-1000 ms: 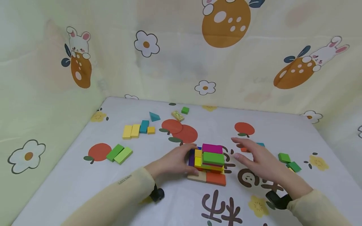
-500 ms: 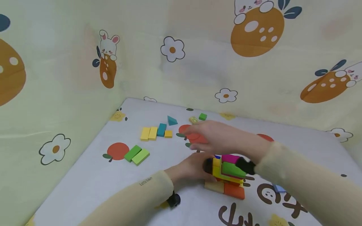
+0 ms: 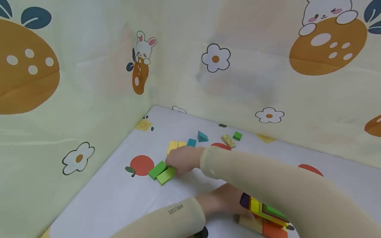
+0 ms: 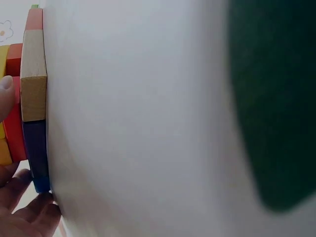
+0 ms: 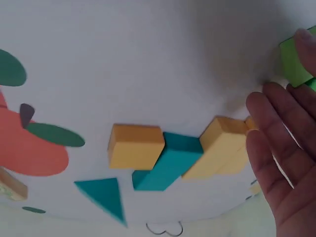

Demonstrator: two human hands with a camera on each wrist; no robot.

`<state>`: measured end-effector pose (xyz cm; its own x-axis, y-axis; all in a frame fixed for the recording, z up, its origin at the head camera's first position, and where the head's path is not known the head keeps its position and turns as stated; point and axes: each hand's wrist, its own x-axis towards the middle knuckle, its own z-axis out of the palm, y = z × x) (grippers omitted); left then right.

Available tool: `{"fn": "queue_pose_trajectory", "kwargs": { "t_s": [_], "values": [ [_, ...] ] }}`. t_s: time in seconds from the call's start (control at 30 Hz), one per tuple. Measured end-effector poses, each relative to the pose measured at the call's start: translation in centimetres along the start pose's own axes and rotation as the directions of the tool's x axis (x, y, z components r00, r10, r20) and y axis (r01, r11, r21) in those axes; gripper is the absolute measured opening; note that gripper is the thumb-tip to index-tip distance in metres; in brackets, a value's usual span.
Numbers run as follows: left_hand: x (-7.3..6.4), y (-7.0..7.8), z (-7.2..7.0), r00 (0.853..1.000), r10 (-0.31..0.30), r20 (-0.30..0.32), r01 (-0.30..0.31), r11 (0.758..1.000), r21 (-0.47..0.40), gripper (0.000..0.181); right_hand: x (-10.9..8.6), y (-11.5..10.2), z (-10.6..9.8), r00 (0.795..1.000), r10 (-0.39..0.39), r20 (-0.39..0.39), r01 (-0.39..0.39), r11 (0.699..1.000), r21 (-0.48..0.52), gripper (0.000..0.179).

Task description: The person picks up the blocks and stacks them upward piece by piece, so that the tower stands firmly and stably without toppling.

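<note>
My left hand [image 3: 227, 199] grips the left side of a stack of coloured wooden blocks [image 3: 255, 206], partly covered by my right sleeve. In the left wrist view the thumb lies against a red block [image 4: 16, 126], and fingertips touch the dark blue block [image 4: 36, 148] at the end. My right hand [image 3: 185, 160] has crossed over to the light green block [image 3: 164, 176], beside a darker green block [image 3: 157, 170]. In the right wrist view its thumb overlaps the light green block [image 5: 292, 64]; the fingers are extended close by, with no clear grip visible.
Behind the right hand lie pale yellow blocks [image 5: 217, 148], a teal block [image 5: 173, 158], an orange-yellow block [image 5: 137, 146] and a teal triangular block [image 3: 202, 136]. Farther back are a patterned block [image 3: 228, 141] and a small green block [image 3: 237, 136]. Printed cloth walls [image 3: 178, 86] enclose the table.
My right hand has swept leftward from the right of the stack, across it, to the green blocks. My left hand stays on the stack. The head view has turned left.
</note>
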<state>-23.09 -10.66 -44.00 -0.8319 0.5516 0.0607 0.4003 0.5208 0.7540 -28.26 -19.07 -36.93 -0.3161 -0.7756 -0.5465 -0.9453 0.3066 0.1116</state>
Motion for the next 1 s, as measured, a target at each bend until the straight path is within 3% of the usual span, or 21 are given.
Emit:
{"fn": "queue_pose_trajectory", "kwargs": {
  "t_s": [0.17, 0.3, 0.47, 0.57, 0.67, 0.77, 0.87, 1.0],
  "values": [
    [0.3, 1.3, 0.9, 1.0, 0.015, 0.008, -0.015, 1.0, -0.025, 0.083, -0.9, -0.4, 0.8, 0.999, 0.049, 0.019, -0.048, 0.997, -0.065, 0.028],
    [0.0, 1.6, 0.9, 1.0, 0.014, 0.027, -0.015, 1.0, 0.013, 0.081, -3.1, 0.2, 0.0, 0.996, 0.084, -0.01, -0.084, 0.996, -0.029, 0.024],
    [-1.5, 0.7, -0.8, 0.999, -0.018, 0.044, 0.013, 0.994, 0.109, 0.06, -7.8, 1.7, -2.5, 0.985, 0.134, -0.104, -0.127, 0.99, 0.067, 0.029],
    [-2.8, -0.4, -2.1, 0.998, -0.048, 0.037, 0.042, 0.99, 0.135, 0.063, -11.6, 2.9, -2.8, 0.961, 0.195, -0.195, -0.162, 0.972, 0.172, 0.032],
    [-3.8, -1.4, -3.0, 0.996, -0.084, 0.039, 0.078, 0.988, 0.134, 0.073, -15.5, 4.2, -1.2, 0.926, 0.24, -0.291, -0.174, 0.956, 0.235, 0.027],
    [-4.5, -2.0, -4.0, 0.987, -0.154, 0.048, 0.148, 0.984, 0.103, 0.081, -18.7, 5.3, 1.4, 0.899, 0.284, -0.333, -0.196, 0.942, 0.273, 0.023],
    [-5.3, -2.5, -5.2, 0.973, -0.228, 0.044, 0.225, 0.972, 0.062, 0.082, -20.8, 6.0, 3.7, 0.886, 0.329, -0.328, -0.224, 0.921, 0.318, 0.022],
    [-6.0, -3.2, -6.5, 0.968, -0.251, 0.02, 0.25, 0.967, 0.051, 0.079, -22.0, 6.1, 5.7, 0.882, 0.347, -0.319, -0.231, 0.908, 0.35, 0.018]
  ]
}}
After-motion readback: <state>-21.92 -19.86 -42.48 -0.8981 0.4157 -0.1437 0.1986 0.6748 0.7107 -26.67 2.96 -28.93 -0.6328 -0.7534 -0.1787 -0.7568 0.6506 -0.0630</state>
